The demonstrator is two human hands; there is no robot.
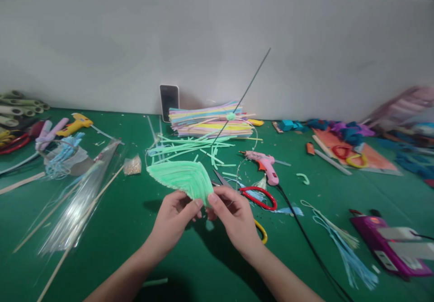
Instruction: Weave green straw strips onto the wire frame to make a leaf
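A mint-green, leaf-shaped piece (pixel 185 175) made of fuzzy strips laid side by side is held up above the green table. My left hand (pixel 178 214) pinches its lower edge between thumb and fingers. At its lower right corner, my right hand (pixel 232 211) grips it the same way. A thin dark wire (pixel 249 87) rises at a slant behind the piece, with a small green fuzzy ball (pixel 231 116) along it. Whether the wire joins the piece is hidden. Scissors with red handles (pixel 262 198) lie just beyond my right hand.
Loose green pipe cleaners (pixel 190 146) lie before a bundle of coloured ones (pixel 206 121). A pink glue gun (pixel 266 164) rests at right, its cord running forward. A phone (pixel 169 101) leans on the wall. Clear plastic sleeves (pixel 81 202), a yellow glue gun (pixel 74 125) and a purple power strip (pixel 386 243) flank me.
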